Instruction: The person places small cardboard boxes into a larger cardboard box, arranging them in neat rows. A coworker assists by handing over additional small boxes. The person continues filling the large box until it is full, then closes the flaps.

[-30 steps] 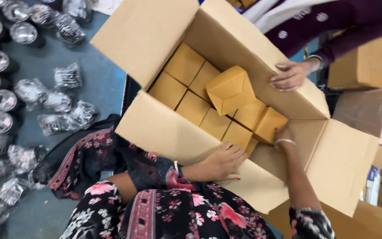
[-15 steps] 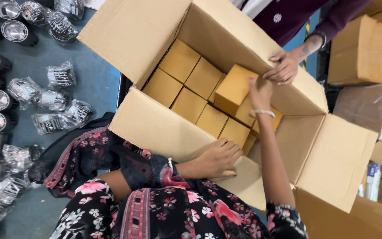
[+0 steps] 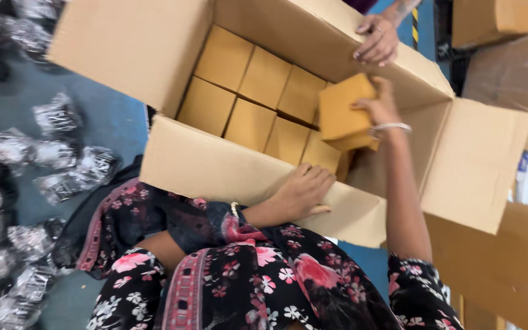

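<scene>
A large open cardboard carton (image 3: 215, 168) lies tipped toward me, packed with several small tan boxes (image 3: 249, 101) in rows. My right hand (image 3: 379, 105) grips one small tan box (image 3: 344, 115) at the carton's right end, held just above the packed rows. My left hand (image 3: 304, 189) rests flat on the carton's near flap, fingers spread over its edge. Another person's hand (image 3: 375, 40) presses on the far flap of the carton.
Several shiny metal parts in clear plastic bags (image 3: 62, 165) lie on the blue floor at the left. More cardboard cartons (image 3: 496, 21) stand at the right and back right. My floral-sleeved arms and lap fill the bottom of the view.
My right hand has lifted the small tan box up and to the right, away from the rows. The camera has moved closer. My left hand stays on the near flap.
</scene>
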